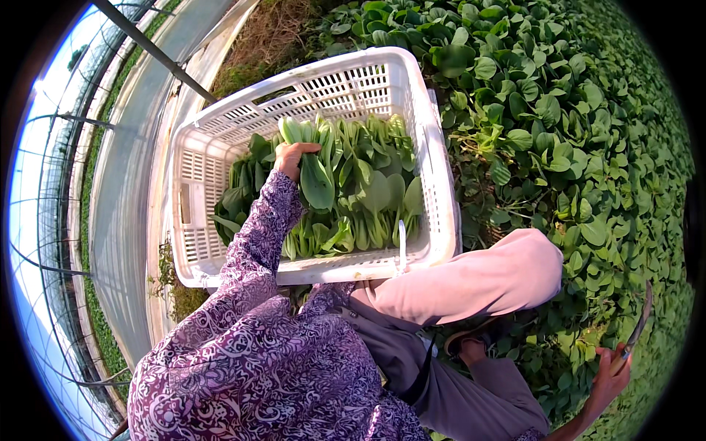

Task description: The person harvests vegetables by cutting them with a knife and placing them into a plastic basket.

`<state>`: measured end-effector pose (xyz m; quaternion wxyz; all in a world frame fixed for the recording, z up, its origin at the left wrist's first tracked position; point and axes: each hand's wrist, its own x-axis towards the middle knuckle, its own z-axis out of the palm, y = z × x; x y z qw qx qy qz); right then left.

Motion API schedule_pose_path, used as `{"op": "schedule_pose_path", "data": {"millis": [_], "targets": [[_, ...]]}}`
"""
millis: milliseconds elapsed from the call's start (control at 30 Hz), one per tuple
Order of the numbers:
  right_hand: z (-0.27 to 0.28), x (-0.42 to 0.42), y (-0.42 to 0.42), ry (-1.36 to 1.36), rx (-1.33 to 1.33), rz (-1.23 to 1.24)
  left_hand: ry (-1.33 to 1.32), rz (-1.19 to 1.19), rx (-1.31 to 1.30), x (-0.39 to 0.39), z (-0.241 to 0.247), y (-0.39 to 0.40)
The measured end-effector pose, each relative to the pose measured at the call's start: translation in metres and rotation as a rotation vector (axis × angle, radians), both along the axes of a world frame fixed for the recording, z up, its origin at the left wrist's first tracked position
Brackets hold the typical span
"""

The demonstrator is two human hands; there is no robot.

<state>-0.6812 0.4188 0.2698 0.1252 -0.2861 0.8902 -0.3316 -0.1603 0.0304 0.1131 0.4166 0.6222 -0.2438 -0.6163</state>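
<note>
My left hand (290, 159) is inside a white plastic crate (423, 138), gripping a head of bok choy (317, 179). Its pale stem end points toward the crate's far wall and one broad leaf hangs toward me. Beneath and around it lie rows of harvested bok choy (378, 193), stems and leaves packed side by side. Far to the right, my right hand (611, 372) grips the handle of a small sickle (641, 321). The curved blade points up and away from me, above the growing leaves.
Dense bok choy plants (593, 218) cover the ground on the right. Along the left runs clear plastic sheeting (124, 215) with a metal pole (151, 49) of the greenhouse frame. My bent knee (524, 270) presses close to the crate's near right corner, where a white strap (402, 245) hangs.
</note>
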Motion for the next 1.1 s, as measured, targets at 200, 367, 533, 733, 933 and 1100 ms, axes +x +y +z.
{"op": "schedule_pose_path", "data": {"millis": [200, 367, 533, 733, 933, 1100], "targets": [[0.000, 0.003, 0.001, 0.068, 0.078, -0.012, 0.202, -0.085, 0.002, -0.050, -0.033, -0.041], [-0.002, 0.003, 0.005, 0.134, 0.138, -0.040, -0.935, -0.348, -0.270, -0.090, -0.100, -0.080], [-0.004, 0.005, 0.005, 0.127, 0.126, -0.078, -1.277, -0.620, -0.670, -0.078, -0.094, -0.064], [-0.007, -0.001, -0.001, 0.087, 0.037, -0.050, -1.325, -1.085, -0.402, -0.123, -0.107, -0.061], [-0.011, -0.014, 0.007, 0.072, 0.051, -0.009, -1.517, -1.324, -0.500, -0.115, -0.127, -0.058], [-0.010, -0.014, 0.011, 0.122, 0.050, -0.002, -1.594, -0.475, -0.915, -0.058, -0.121, -0.058]]}}
